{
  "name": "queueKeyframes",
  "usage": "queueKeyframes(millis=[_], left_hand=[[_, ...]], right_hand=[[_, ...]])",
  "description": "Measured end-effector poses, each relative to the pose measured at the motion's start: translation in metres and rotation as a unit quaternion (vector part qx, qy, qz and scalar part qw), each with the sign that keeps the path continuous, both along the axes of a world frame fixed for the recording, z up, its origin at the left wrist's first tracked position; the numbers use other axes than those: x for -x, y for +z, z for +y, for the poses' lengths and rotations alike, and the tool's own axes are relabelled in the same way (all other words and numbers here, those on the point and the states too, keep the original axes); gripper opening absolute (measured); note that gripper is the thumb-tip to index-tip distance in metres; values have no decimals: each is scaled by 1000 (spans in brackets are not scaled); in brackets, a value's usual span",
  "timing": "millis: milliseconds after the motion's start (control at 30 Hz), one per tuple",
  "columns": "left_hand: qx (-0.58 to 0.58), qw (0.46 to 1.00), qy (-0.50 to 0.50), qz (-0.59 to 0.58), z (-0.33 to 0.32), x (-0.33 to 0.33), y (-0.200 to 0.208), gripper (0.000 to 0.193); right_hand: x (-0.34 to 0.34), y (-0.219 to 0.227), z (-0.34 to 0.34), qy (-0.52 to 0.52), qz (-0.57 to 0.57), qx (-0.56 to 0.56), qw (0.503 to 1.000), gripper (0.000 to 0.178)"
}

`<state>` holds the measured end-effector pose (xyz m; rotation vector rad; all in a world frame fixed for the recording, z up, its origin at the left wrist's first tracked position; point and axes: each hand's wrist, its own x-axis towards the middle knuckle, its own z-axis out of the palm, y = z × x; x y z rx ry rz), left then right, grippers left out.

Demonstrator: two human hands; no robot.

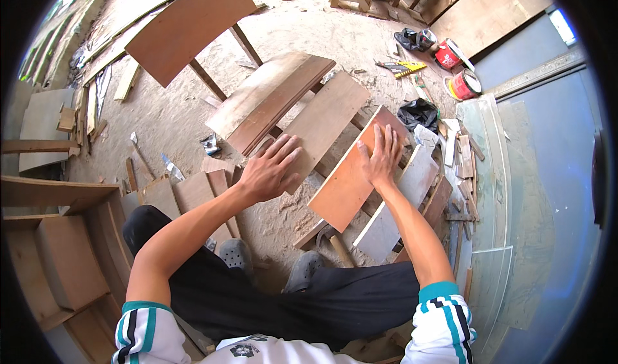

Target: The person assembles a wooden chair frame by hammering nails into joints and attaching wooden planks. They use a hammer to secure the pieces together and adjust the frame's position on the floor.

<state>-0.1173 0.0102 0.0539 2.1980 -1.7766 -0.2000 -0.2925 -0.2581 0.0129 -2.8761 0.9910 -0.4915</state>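
My left hand (271, 168) lies open, palm down with fingers stretched, across the near end of a light brown board (329, 120). To the right, my right hand (381, 159) is open too, its fingers flat on an orange-brown board (342, 182). These boards lie side by side over narrow wooden strips (321, 168). Left of them is a thicker board with a stepped edge (269, 92). A whitish board (394, 208) lies to the right, partly behind my right forearm. Near my feet rests a hammer (339, 248), its handle pointing toward me.
A brown panel (193, 26) stands raised on strips at the far left. A handsaw (402, 67), paint cans (462, 84) and a black plastic bag (418, 114) are at the right. Wood scraps (465, 154) line the glass sheets (492, 203). A wooden cabinet frame (71, 261) stands at my left.
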Motion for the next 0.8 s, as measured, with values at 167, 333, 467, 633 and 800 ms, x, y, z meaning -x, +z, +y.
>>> queueKeyframes(millis=[167,333,467,633,800], left_hand=[[-34,999,-8,-3,-8,2,4,63],[-32,999,1,19,-7,4,28,43],[12,989,83,119,8,1,40,24],[80,969,182,146,-11,-28,53,34],[91,933,297,180,-34,-82,51,52]], right_hand=[[6,1,-7,-2,16,14,1000,71],[-2,2,-8,-9,80,-19,997,73],[-6,17,-10,-5,138,-87,987,78],[17,40,-55,41,82,-230,969,80],[81,46,-106,-233,142,-243,931,80]])
